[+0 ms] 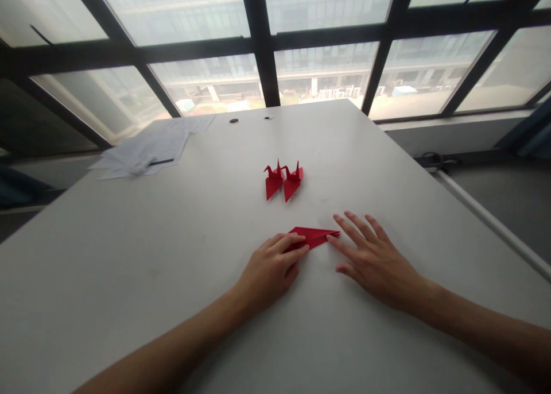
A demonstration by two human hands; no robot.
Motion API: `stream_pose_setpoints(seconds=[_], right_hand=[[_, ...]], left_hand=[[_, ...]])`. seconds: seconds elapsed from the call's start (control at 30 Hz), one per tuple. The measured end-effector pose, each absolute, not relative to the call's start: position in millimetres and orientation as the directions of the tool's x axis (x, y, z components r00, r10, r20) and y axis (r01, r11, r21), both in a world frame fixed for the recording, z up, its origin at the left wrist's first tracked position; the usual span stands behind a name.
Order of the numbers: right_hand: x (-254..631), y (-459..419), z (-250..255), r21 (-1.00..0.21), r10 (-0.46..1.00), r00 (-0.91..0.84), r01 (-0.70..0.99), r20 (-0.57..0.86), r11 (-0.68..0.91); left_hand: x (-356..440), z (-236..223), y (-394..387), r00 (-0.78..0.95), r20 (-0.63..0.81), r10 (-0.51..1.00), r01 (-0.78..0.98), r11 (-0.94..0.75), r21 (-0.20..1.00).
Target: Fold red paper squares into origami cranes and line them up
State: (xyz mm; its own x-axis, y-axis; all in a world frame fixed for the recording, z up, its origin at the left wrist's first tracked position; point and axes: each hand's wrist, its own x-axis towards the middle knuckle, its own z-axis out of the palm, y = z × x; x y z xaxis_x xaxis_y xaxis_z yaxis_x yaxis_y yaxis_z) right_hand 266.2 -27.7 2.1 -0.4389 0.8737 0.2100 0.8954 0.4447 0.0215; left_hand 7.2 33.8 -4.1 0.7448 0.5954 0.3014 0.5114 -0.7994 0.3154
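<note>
A folded piece of red origami paper (316, 235) lies flat on the white table (181, 221), its narrow point toward the right. My left hand (275, 262) presses down on its left part, with bent fingers covering that end. Beside the pointed end, my right hand (372, 256) is open with spread fingers, its index fingertip at or very near the paper's tip. Farther back stand two red paper cranes, a left crane (274, 182) and a right crane (293, 182), side by side and close together.
Loose paper sheets (150, 144) with a dark pen (161, 162) and a crumpled clear item lie at the table's far left. Two round holes pierce the table near its far edge. Large dark-framed windows (267, 43) rise behind it.
</note>
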Motion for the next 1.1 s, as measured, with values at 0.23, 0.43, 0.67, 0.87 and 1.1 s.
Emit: stream_pose_setpoints(seconds=[0.23, 0.43, 0.67, 0.87, 1.1], right_hand=[[264, -39, 0, 0.143, 0.885, -0.407, 0.912, 0.225, 0.383], [260, -39, -1, 0.110, 0.910, -0.339, 0.941, 0.237, 0.321], [256, -31, -7, -0.075, 0.833, -0.533, 0.834, 0.148, 0.547], [255, -29, -10, -0.096, 0.846, -0.522, 0.842, 0.105, 0.531], [255, -29, -8, -0.115, 0.844, -0.518, 0.838, 0.138, 0.533]], left_hand=[[7, -5, 34, 0.745, 0.306, 0.593, 0.509, -0.801, 0.316], [7, -4, 34, 0.739, 0.298, 0.604, 0.516, -0.793, 0.324], [9, -4, 35, 0.709, 0.330, 0.624, 0.491, -0.771, 0.405], [8, -4, 40, 0.561, 0.355, 0.748, 0.494, -0.647, 0.581], [11, -3, 43, 0.532, 0.273, 0.801, 0.518, -0.563, 0.644]])
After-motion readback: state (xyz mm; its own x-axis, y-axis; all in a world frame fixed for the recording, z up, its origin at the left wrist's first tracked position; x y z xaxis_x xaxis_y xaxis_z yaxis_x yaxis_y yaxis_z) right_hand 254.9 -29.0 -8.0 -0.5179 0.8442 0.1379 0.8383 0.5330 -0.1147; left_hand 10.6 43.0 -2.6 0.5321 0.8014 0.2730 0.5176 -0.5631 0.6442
